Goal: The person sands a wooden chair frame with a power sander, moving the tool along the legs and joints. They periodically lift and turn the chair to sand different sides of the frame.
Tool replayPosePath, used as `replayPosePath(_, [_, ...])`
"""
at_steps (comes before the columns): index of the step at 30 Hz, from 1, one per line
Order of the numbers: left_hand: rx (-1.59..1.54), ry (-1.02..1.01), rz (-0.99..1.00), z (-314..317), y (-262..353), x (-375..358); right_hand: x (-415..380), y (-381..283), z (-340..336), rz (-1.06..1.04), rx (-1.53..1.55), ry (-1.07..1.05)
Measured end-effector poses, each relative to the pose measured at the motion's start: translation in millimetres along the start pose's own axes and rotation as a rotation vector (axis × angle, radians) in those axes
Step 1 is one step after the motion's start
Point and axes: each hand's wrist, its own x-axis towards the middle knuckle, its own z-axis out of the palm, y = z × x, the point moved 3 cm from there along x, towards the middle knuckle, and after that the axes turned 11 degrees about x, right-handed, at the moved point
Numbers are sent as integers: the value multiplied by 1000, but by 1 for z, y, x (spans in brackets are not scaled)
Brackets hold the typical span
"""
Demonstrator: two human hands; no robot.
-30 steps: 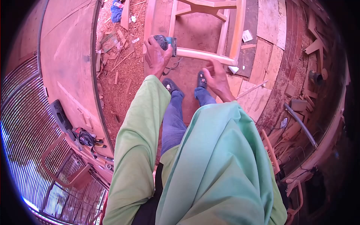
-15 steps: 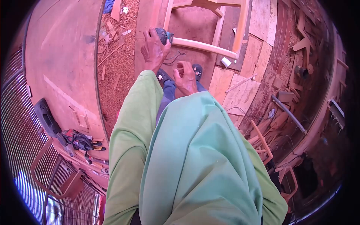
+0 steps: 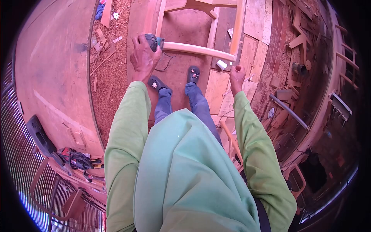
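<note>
Near the top left of centre, my left hand (image 3: 143, 58) is wrapped round a dark and teal power sander (image 3: 153, 42). The sander sits at the left corner of a pale wooden chair frame (image 3: 199, 49), where the front rail meets a side piece. My right hand (image 3: 237, 77) is off to the right, just below the frame's right corner, with its fingers curled in. Whether anything small is in those fingers is hidden. A dark cord (image 3: 166, 63) lies on the floor below the sander.
A large wooden board (image 3: 58, 65) fills the left, with a power tool (image 3: 77, 157) on its lower edge. Wood offcuts (image 3: 299, 40) and a grey pipe (image 3: 290, 111) lie at the right. A white cup-like object (image 3: 221, 65) sits near the frame's corner.
My right hand has moved from near my legs out to the right, beside the frame's corner, and its fingers have curled in. The left hand still holds the sander. The view has shifted slightly.
</note>
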Motion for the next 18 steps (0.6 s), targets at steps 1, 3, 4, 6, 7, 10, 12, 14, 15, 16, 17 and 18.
replayPosePath(1, [-4,31,-17,-1,0,-6,-1,-3,-3,0,3,-4])
replayPosePath(3, [5,28,-54,-1,7,-11,-8,-15,5,63,169,-130])
replayPosePath(4, [-1,25,-66,-1,12,-14,-17,-34,13,34,240,-201])
replayPosePath(6, [-1,-3,-108,-3,23,-15,-30,-77,41,-55,314,-347])
replayPosePath(7, [4,6,-121,-1,31,-15,-37,-96,56,-110,317,-425])
replayPosePath(10, [-57,28,-70,2,47,-17,-54,-182,98,-112,385,-587])
replayPosePath(12, [-72,30,-90,2,59,-19,-60,-220,124,-34,354,-666])
replayPosePath(14, [-73,36,-138,5,66,-19,-61,-230,155,39,304,-731])
replayPosePath(15, [-97,12,-141,10,67,-18,-56,-226,170,-1,228,-787])
replayPosePath(16, [-124,-12,-143,12,68,-18,-53,-224,180,-44,151,-840])
replayPosePath(17, [-126,-8,-166,13,68,-19,-52,-220,187,-51,142,-860])
replayPosePath(18, [-149,-5,-168,12,69,-22,-53,-221,188,-80,73,-801])
